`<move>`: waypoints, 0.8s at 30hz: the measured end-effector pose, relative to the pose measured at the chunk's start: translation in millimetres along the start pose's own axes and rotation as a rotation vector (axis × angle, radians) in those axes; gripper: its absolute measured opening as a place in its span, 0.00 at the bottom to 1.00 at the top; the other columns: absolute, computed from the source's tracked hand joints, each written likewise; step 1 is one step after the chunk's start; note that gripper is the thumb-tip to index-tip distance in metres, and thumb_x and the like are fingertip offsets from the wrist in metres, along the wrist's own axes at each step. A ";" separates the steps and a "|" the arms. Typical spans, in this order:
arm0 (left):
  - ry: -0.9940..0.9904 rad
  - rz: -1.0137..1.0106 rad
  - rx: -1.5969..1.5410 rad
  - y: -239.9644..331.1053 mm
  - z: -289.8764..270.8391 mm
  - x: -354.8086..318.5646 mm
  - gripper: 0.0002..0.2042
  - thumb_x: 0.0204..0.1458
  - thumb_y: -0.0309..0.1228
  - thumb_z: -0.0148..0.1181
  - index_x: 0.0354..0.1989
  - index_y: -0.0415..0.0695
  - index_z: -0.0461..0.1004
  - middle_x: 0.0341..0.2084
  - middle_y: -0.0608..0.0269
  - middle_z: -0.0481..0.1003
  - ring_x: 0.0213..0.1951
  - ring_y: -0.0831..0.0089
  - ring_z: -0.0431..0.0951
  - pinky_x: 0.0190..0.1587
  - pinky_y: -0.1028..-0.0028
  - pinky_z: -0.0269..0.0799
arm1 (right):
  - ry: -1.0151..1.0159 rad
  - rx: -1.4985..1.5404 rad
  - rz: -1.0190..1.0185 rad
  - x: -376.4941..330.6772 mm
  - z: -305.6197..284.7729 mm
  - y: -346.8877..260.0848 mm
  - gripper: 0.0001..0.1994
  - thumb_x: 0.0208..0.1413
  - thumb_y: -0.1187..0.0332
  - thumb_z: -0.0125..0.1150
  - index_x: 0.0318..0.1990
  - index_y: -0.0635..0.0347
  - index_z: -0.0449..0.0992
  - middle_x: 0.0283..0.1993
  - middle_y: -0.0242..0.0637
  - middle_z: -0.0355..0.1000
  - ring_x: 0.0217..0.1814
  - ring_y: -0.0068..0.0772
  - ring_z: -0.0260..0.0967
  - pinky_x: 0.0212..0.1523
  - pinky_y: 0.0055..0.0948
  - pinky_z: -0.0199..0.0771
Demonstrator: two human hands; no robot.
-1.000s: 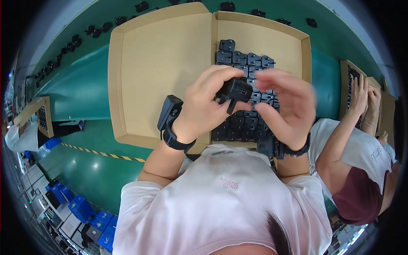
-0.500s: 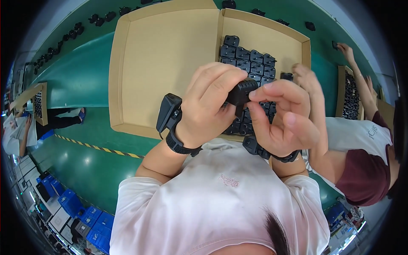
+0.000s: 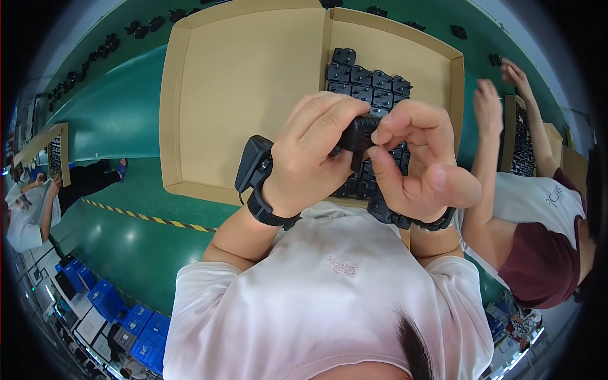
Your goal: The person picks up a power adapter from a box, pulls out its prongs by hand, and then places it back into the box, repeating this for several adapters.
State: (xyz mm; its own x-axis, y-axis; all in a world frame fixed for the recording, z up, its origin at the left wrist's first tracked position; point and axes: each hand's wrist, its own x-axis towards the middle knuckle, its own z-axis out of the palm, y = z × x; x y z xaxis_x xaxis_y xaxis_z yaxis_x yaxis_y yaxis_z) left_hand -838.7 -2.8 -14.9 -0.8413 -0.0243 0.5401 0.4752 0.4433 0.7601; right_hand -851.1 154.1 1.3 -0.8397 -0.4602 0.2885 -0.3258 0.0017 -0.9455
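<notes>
My left hand (image 3: 316, 139) is closed round a black power adapter (image 3: 358, 134), holding it in front of my chest above a cardboard box. Thumb and forefinger of my right hand (image 3: 418, 158) pinch the adapter's right side; the other fingers curl loosely. Part of the adapter is hidden by the fingers. Rows of black power adapters with plug pins (image 3: 382, 80) lie in the right half of the box (image 3: 247, 95), partly covered by my hands. Each wrist carries a black strapped device (image 3: 254, 161).
At right, a co-worker's raised hands (image 3: 489, 107) are near another filled box (image 3: 508, 133). More adapters (image 3: 101, 50) line the green belt's far side. At left, another person (image 3: 31, 202) stands by a box. Blue bins (image 3: 104, 301) stand lower left.
The adapter has turned slightly between my hands, and my right hand has tilted a little more upright. The co-worker's nearer hand has moved right, away from my box.
</notes>
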 end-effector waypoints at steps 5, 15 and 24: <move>0.018 -0.052 -0.048 -1.8 3.8 3.0 0.21 0.24 0.13 0.61 0.35 0.39 0.73 0.30 0.57 0.73 0.32 0.60 0.73 0.35 0.71 0.71 | 0.062 -0.055 -0.217 4.4 -1.2 12.4 0.19 0.43 0.82 0.59 0.45 0.62 0.64 0.46 0.40 0.63 0.39 0.24 0.66 0.37 0.17 0.68; -0.041 -0.554 -0.568 -58.1 54.7 13.0 0.27 0.32 0.18 0.64 0.48 0.40 0.69 0.44 0.50 0.69 0.49 0.56 0.68 0.45 0.65 0.70 | 0.287 -0.195 0.153 50.4 -49.8 99.7 0.11 0.54 0.76 0.52 0.45 0.63 0.68 0.41 0.39 0.72 0.36 0.22 0.69 0.36 0.18 0.69; -0.412 -0.164 0.414 -189.5 122.6 22.7 0.22 0.42 0.28 0.60 0.49 0.40 0.68 0.48 0.50 0.68 0.56 0.48 0.57 0.60 0.46 0.44 | 0.818 -0.453 0.766 120.8 -307.5 311.5 0.11 0.47 0.72 0.60 0.39 0.64 0.73 0.33 0.38 0.73 0.36 0.30 0.73 0.36 0.27 0.73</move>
State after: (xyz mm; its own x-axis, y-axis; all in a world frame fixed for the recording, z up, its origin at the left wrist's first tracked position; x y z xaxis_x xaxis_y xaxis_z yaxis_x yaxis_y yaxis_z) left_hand -979.4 22.5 -191.0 -0.9649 0.1903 0.1808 0.2606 0.7766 0.5735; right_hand -1187.6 372.1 -211.9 -0.8547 0.4945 -0.1582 0.3919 0.4146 -0.8213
